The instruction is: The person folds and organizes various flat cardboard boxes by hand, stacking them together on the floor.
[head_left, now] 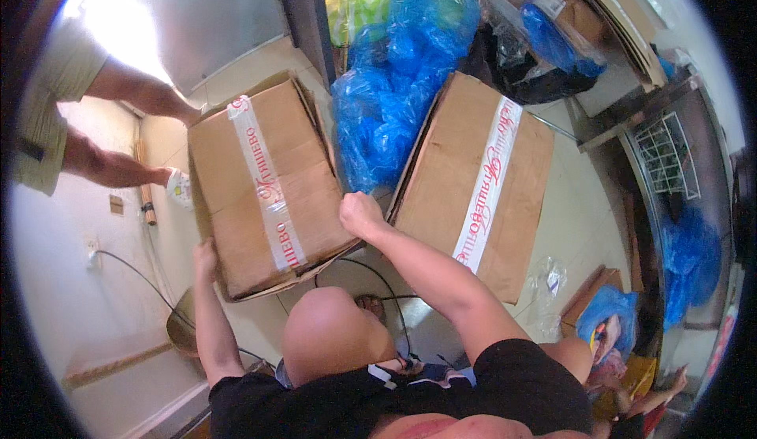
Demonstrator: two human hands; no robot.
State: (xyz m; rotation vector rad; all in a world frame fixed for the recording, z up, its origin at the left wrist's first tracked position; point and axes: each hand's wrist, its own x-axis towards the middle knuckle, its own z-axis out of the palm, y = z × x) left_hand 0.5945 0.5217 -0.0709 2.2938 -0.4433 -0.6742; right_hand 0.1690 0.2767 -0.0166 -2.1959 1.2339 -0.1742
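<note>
Black shirt (524, 388) is nearest. Beyond it, a taped cardboard carton (303, 190) is left of a similar box (516, 190). Right hand (363, 216) has a closed grip on the carton's right near corner; left hand (206, 259) touches its left side, but this grip's opening I cannot tell.

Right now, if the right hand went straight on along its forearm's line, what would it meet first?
The right hand would likely meet the left cardboard box first, at its right edge; whether they already touch is hard to tell.
</note>
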